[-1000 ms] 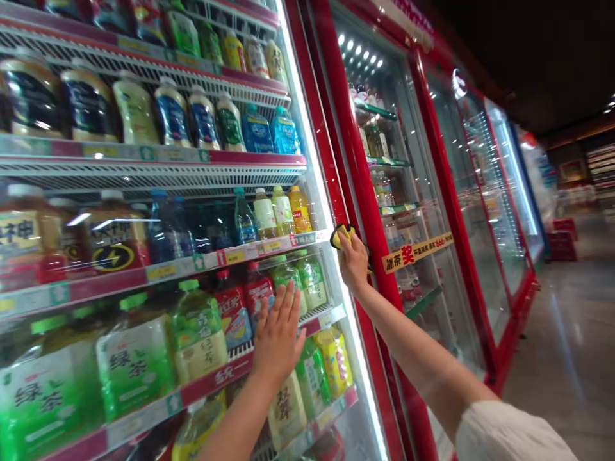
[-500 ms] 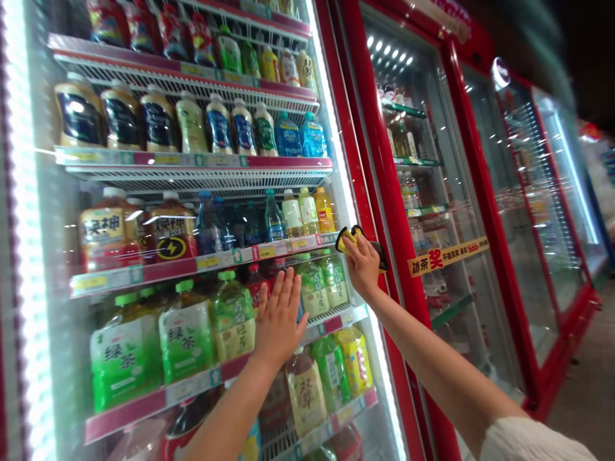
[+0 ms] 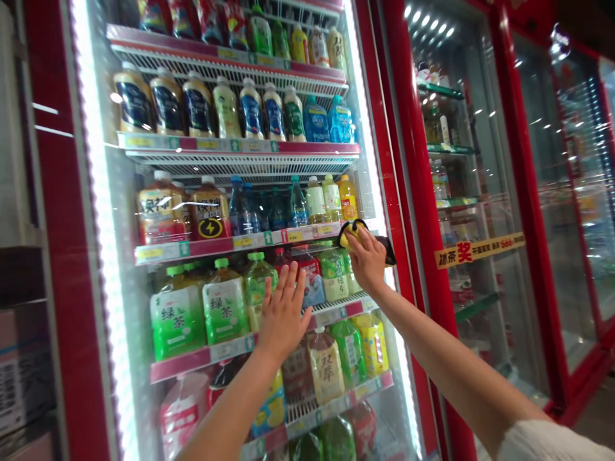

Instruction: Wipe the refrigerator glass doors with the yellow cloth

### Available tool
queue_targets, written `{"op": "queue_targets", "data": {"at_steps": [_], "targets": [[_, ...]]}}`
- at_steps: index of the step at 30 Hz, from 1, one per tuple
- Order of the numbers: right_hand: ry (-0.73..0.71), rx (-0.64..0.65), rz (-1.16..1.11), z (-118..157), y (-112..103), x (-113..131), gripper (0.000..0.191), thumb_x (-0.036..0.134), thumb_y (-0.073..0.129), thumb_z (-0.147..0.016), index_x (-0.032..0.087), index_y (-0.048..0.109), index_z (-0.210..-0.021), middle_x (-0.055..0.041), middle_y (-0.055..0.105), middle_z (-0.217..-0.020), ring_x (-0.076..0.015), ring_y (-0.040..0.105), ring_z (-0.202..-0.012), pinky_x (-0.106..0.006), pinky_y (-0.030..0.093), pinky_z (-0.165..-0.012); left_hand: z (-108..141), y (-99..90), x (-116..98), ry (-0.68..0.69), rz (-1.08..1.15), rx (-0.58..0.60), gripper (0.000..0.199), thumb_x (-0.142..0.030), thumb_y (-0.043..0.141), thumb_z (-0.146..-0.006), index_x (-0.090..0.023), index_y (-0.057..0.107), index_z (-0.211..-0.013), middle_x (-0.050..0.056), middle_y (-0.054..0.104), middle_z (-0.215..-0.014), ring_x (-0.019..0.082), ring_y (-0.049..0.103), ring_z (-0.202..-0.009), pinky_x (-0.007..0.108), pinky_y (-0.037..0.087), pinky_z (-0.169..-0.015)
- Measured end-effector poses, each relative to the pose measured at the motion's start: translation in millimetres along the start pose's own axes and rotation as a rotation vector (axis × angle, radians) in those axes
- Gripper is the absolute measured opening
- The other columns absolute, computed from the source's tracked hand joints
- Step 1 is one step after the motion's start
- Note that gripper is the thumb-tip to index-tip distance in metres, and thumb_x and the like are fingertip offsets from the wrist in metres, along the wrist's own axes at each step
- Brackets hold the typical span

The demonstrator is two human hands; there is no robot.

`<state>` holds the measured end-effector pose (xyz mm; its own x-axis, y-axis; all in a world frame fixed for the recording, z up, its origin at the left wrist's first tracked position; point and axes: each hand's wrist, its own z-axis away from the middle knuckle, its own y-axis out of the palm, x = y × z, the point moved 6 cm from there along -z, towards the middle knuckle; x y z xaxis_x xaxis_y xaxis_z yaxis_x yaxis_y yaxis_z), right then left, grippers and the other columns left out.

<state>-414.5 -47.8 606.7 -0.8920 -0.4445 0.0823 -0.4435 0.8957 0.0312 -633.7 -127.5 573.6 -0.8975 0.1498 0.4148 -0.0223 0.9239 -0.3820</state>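
My right hand is closed on a yellow and black cloth, pressed to the glass door of a drinks fridge near its right edge. The black-edged yellow side of the cloth bunches at my fingertips. To the left and a little lower, my left hand lies flat with stretched fingers against the glass and holds nothing. Behind the door, green tea bottles stand on a shelf beside my left hand. A yellow-orange bottle shows just above the cloth.
Lit shelves of bottles fill the fridge, with a bright light strip on the left. A red frame divides it from another glass-door fridge carrying a yellow sticker. Stacked boxes stand at the far left.
My view has swung left, bringing the left red frame and boxes into sight. The right hand and cloth have shifted left from the door's edge strip over the glass. The left hand stays spread.
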Motion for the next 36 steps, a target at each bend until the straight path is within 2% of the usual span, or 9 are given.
{"op": "queue_targets", "data": {"at_steps": [4,8,12,16,20,23,27,31,36], "targets": [[-0.221,0.074,-0.051,27.1,2.4,51.4,0.039,0.025,0.054,-0.101,0.036,0.063,-0.138,-0.0030,0.057,-0.152,-0.0231,0.048,-0.142,-0.040,0.035,-0.107,7.1,-2.6,7.3,-0.016,0.005,0.004,0.082,-0.044,0.059,-0.095,-0.017,0.022,-0.164,0.011,0.019,-0.171,0.028,0.017,-0.159,0.053,0.007,-0.131],[-0.414,0.150,-0.074,68.5,-10.9,40.8,0.036,0.020,0.056,-0.101,0.037,0.067,-0.131,-0.0001,0.062,-0.147,-0.0184,0.053,-0.138,-0.035,0.034,-0.106,17.5,-6.2,14.9,-0.013,0.009,0.003,0.088,-0.043,0.060,-0.094,-0.017,0.014,-0.165,0.010,0.018,-0.171,0.027,0.015,-0.159,0.053,0.007,-0.131],[-0.216,0.091,-0.007,33.7,-9.4,20.9,0.042,0.019,0.053,-0.101,0.035,0.063,-0.138,-0.0041,0.063,-0.146,-0.0222,0.053,-0.138,-0.038,0.036,-0.103,23.2,-8.8,22.2,-0.020,0.009,0.010,0.089,-0.045,0.059,-0.094,-0.018,0.012,-0.165,0.011,0.018,-0.171,0.028,0.015,-0.159,0.053,0.008,-0.131],[-0.041,0.038,0.054,0.6,2.7,58.8,0.042,0.029,0.050,-0.103,0.033,0.058,-0.144,-0.0071,0.059,-0.150,-0.0263,0.049,-0.140,-0.041,0.035,-0.102,23.6,-9.2,24.4,-0.040,0.017,0.019,0.090,-0.046,0.059,-0.094,-0.017,0.012,-0.165,0.013,0.020,-0.170,0.029,0.014,-0.159,0.054,0.008,-0.131],[-0.303,0.126,-0.024,36.4,0.4,99.0,0.041,0.035,0.055,-0.102,0.037,0.058,-0.143,-0.0025,0.053,-0.156,-0.0235,0.045,-0.143,-0.040,0.031,-0.107,28.8,-11.5,26.7,-0.059,0.012,0.011,0.089,-0.040,0.058,-0.095,-0.016,0.008,-0.165,0.012,0.019,-0.171,0.028,0.013,-0.160,0.054,0.008,-0.131],[-0.496,0.174,-0.064,66.8,-9.4,89.6,0.041,0.026,0.057,-0.101,0.041,0.060,-0.139,0.0018,0.057,-0.152,-0.0194,0.049,-0.140,-0.037,0.031,-0.105,37.7,-16.3,33.1,-0.058,-0.007,-0.003,0.089,-0.037,0.054,-0.097,-0.016,0.002,-0.165,0.011,0.018,-0.171,0.027,0.013,-0.160,0.053,0.009,-0.131],[-0.310,0.089,-0.042,39.1,-7.1,70.1,0.038,0.023,0.057,-0.100,0.041,0.067,-0.132,-0.0003,0.065,-0.144,-0.0221,0.056,-0.129,-0.038,0.033,-0.098,48.3,-22.6,46.5,-0.063,-0.037,-0.009,0.088,-0.036,0.052,-0.098,-0.016,0.000,-0.165,0.011,0.017,-0.172,0.027,0.012,-0.160,0.053,0.008,-0.131],[-0.094,-0.018,-0.035,5.6,5.7,108.3,0.037,0.027,0.057,-0.100,0.037,0.067,-0.134,-0.0045,0.066,-0.141,-0.0263,0.057,-0.124,-0.041,0.034,-0.093,52.0,-25.6,57.9,-0.105,-0.052,0.004,0.088,-0.037,0.052,-0.097,-0.015,0.000,-0.165,0.012,0.018,-0.171,0.027,0.012,-0.160,0.055,0.007,-0.131],[-0.421,0.094,-0.110,47.2,2.0,155.0,0.046,0.026,0.055,-0.102,0.041,0.056,-0.145,0.0008,0.061,-0.149,-0.0214,0.051,-0.132,-0.038,0.032,-0.095,57.7,-29.6,65.0,-0.126,-0.052,0.027,0.091,-0.037,0.056,-0.095,-0.015,0.003,-0.165,0.012,0.017,-0.172,0.028,0.012,-0.160,0.054,0.006,-0.131]]}}
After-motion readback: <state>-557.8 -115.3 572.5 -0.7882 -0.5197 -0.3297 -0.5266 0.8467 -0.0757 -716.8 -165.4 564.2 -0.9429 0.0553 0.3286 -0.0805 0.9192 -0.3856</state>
